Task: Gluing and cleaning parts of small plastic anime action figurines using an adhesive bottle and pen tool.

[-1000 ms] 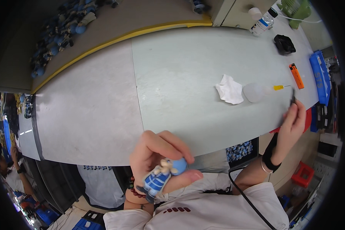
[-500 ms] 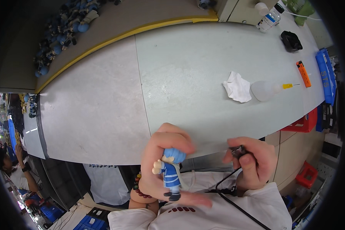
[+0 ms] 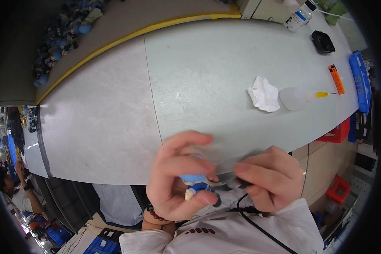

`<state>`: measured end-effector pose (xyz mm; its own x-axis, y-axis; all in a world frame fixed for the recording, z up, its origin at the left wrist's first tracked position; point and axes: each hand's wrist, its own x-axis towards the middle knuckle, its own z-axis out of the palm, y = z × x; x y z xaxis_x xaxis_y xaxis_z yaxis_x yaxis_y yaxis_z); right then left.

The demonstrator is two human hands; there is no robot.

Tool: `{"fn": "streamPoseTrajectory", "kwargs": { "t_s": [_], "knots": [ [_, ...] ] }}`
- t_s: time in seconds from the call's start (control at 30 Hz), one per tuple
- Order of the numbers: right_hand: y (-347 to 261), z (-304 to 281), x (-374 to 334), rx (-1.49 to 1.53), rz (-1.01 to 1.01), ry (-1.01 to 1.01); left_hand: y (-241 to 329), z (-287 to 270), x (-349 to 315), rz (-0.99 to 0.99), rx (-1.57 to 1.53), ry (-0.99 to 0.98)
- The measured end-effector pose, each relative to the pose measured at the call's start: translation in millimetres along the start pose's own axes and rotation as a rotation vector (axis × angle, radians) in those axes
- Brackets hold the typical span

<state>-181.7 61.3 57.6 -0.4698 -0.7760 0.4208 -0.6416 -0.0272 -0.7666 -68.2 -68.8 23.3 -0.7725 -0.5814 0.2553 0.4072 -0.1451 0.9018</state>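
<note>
My left hand (image 3: pixel 167 186) holds a small figurine (image 3: pixel 194 178) with blue hair and blue clothes between thumb and fingers, just off the table's near edge. Part of the figurine is hidden behind my fingers. Close by on the right, my right hand (image 3: pixel 275 178) is closed on a small dark object (image 3: pixel 236 183), blurred and partly covered. A black cable (image 3: pixel 258 226) hangs from below that hand and runs down across my white shirt. The dark object comes right up to the figurine; whether they touch I cannot tell.
On the table (image 3: pixel 101 114) lie a crumpled white tissue (image 3: pixel 263 95), a squeeze bottle (image 3: pixel 296 98) with a yellow needle tip, an orange lighter (image 3: pixel 337 79) and a black holder (image 3: pixel 323 42). Several figurines (image 3: pixel 57 46) pile on the yellow-edged shelf. A person (image 3: pixel 23 186) sits far left.
My left hand has tipped the figurine from upright and curled its fingers over it. My right hand has shifted left, bringing the dark object up to the figurine.
</note>
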Motion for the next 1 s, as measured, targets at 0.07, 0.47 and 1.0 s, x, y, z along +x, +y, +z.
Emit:
{"fn": "streamPoseTrajectory", "kwargs": {
  "t_s": [0.07, 0.47, 1.0],
  "knots": [
    [2.5, 1.5, -0.8, 0.018, -0.027, -0.024, -2.0, -5.5, -0.5, 0.096, 0.077, -0.052],
    [3.2, 8.5, -3.6, 0.084, -0.087, -0.001, -4.0, 0.4, -6.0, 0.083, -0.037, -0.07],
    [1.2, 12.6, -1.0, 0.056, -0.088, 0.024, 11.6, 0.9, -4.3, -0.06, -0.042, -0.131]
  ]
}}
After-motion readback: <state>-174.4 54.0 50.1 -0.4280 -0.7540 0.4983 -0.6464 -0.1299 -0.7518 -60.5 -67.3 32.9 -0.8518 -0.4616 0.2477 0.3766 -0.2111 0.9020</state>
